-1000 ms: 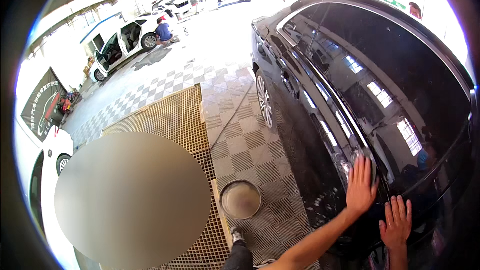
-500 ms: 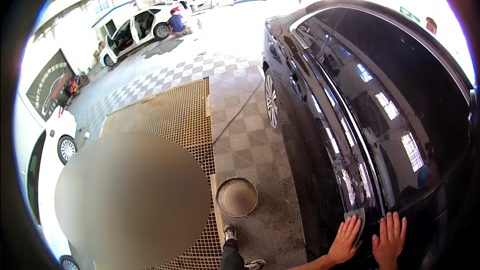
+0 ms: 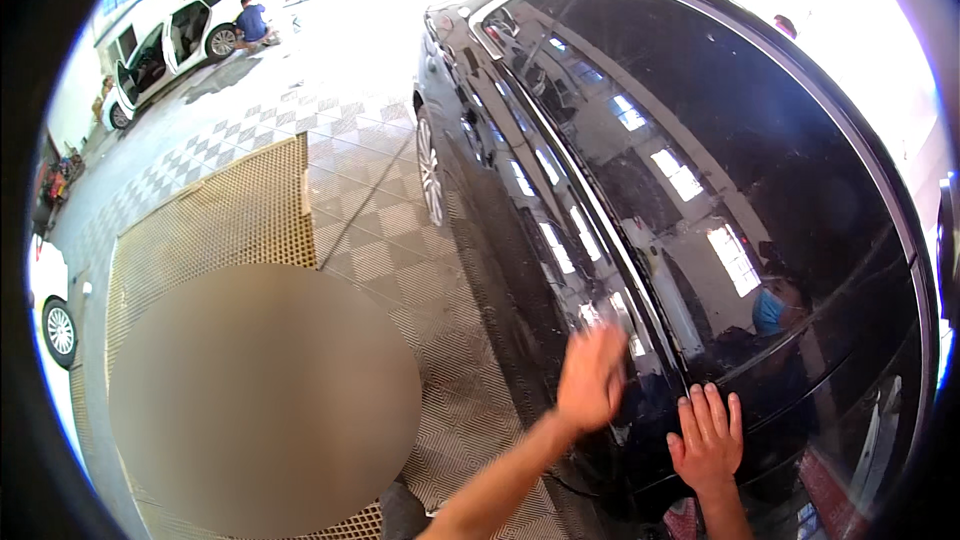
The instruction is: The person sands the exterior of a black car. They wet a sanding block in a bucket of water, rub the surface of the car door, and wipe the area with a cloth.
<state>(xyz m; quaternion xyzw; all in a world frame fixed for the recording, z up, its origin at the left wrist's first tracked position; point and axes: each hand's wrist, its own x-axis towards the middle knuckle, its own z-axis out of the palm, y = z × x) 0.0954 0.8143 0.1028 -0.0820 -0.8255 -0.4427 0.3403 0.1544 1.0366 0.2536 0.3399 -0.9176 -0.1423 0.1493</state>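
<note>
Glossy black car (image 3: 655, 145) supports the flat, outstretched right hand (image 3: 708, 435); blurred left hand (image 3: 593, 380), shape and hold unclear; white sedan (image 3: 168, 58) beyond.

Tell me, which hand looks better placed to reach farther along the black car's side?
Probably the left hand: it is farther along the side of the black car, below the chrome window trim. The right hand lies flat, closer in.
</note>
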